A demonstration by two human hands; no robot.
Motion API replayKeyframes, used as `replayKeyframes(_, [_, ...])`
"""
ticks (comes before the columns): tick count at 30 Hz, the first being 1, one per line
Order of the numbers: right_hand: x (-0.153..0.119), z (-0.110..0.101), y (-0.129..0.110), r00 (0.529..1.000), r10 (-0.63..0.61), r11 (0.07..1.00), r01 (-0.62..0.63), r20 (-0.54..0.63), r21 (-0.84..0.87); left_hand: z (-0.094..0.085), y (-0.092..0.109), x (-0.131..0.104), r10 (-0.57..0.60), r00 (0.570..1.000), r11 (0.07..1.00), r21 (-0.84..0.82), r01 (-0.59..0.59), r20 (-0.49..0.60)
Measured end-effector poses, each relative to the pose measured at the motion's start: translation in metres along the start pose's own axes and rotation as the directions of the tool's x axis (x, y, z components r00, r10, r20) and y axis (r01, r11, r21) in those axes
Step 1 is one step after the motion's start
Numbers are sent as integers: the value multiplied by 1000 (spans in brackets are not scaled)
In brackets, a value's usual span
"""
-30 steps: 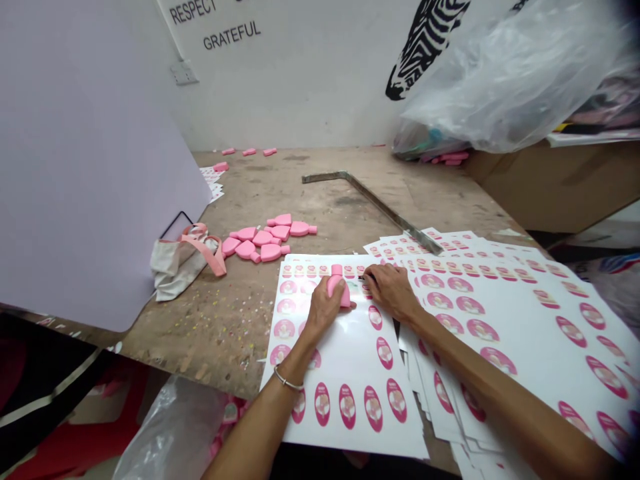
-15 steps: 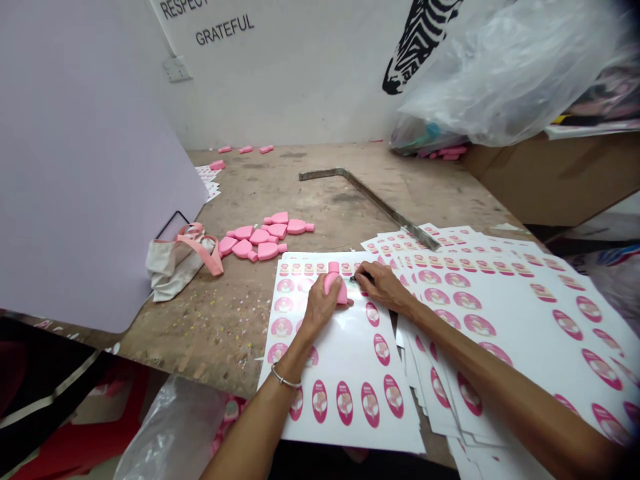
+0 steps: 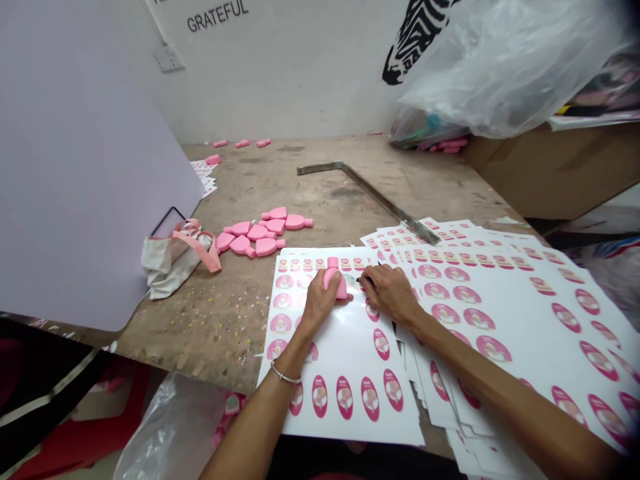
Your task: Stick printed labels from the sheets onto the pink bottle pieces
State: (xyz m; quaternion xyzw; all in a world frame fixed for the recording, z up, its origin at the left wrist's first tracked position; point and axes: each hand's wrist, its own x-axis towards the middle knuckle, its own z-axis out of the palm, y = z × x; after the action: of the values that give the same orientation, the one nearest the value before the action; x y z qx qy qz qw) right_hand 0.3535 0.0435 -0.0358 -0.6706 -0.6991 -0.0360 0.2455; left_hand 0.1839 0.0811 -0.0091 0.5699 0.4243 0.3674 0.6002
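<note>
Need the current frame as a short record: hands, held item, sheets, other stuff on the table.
left hand: grips pink bottle, over sticker sheet
right hand: fingers pinch a small dark item, unclear what, over the same sheet's upper right
loose bottles: pink, clustered left of the sheet's top edge
other sheets: overlapping pile, right
metal bar: bent, lower end on the pile
fabric bag: off-white, pink strap, left
plastic bag: translucent, back right

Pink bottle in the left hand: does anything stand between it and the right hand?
Nothing visible stands between the pink bottle and the right hand. The sticker sheet lies flat beneath both; a faint greenish patch in the gap is too blurred to identify.
</note>
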Motion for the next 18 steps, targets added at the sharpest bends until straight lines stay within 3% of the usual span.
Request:
replayKeyframes(9, [5,-4,-10,986,162,981,-166,39,101,0,-3,2,-4,1000,1000,-8,4,1])
replayKeyframes(13, [22,-9,-10,903,368,873,-417,220,253,0,-4,2,9,1000,1000,-6,-9,5])
replayKeyframes(18, [43,-3,2,827,360,733,-537,433,418,-1,-4,2,16,1000,1000,-16,-16,9])
